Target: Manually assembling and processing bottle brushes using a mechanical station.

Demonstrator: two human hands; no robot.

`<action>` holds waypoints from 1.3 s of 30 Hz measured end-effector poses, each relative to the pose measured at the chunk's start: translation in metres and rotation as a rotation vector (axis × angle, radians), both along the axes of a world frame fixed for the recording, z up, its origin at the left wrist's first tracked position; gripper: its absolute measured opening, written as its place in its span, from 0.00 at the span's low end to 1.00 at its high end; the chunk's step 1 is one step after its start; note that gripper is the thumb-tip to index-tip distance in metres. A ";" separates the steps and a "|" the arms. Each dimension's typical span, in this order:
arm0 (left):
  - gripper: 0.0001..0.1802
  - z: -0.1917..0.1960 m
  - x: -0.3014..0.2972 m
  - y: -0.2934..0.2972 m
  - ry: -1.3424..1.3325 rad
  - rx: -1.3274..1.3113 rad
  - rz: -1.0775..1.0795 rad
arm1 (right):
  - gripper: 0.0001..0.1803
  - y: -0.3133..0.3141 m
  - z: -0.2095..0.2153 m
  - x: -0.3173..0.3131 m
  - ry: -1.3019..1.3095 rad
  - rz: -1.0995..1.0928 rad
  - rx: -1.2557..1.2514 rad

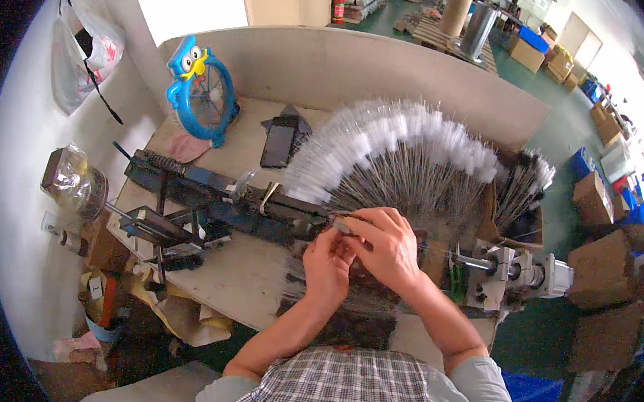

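Observation:
My left hand [327, 269] and my right hand [389, 247] meet in front of me at the bench, their fingers bent and pressed together. A small greyish piece [342, 226] shows at the fingertips, too small to name. What else the fingers enclose is hidden. Just beyond them, a wide fan of thin wire-stemmed brushes [400, 139] with white bristle heads lies on the bench, stems pointing toward me. The end of a long dark metal machine [225, 200] reaches in close to my left hand.
A motorised shaft unit [521, 273] stands at the bench's right edge. Darker-stemmed brushes [527, 190] sit in a cardboard box. A blue cartoon-shaped fan [206, 97] and a phone [278, 145] are at the back left. A low panel [371, 52] borders the far side.

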State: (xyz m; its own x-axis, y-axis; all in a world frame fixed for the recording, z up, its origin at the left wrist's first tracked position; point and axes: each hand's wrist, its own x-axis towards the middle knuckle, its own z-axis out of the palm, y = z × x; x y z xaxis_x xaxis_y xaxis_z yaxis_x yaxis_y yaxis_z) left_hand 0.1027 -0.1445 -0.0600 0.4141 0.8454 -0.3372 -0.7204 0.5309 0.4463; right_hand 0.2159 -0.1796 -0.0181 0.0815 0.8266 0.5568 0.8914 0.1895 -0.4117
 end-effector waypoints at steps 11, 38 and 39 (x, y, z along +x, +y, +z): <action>0.03 0.008 0.007 0.000 0.142 0.020 0.018 | 0.14 -0.008 0.005 0.006 -0.052 -0.031 -0.027; 0.03 0.005 0.004 0.000 0.094 0.076 -0.006 | 0.14 -0.003 -0.003 0.011 -0.007 0.002 0.004; 0.03 0.003 0.004 -0.001 0.120 0.075 -0.010 | 0.14 -0.005 -0.007 0.012 -0.001 0.002 0.002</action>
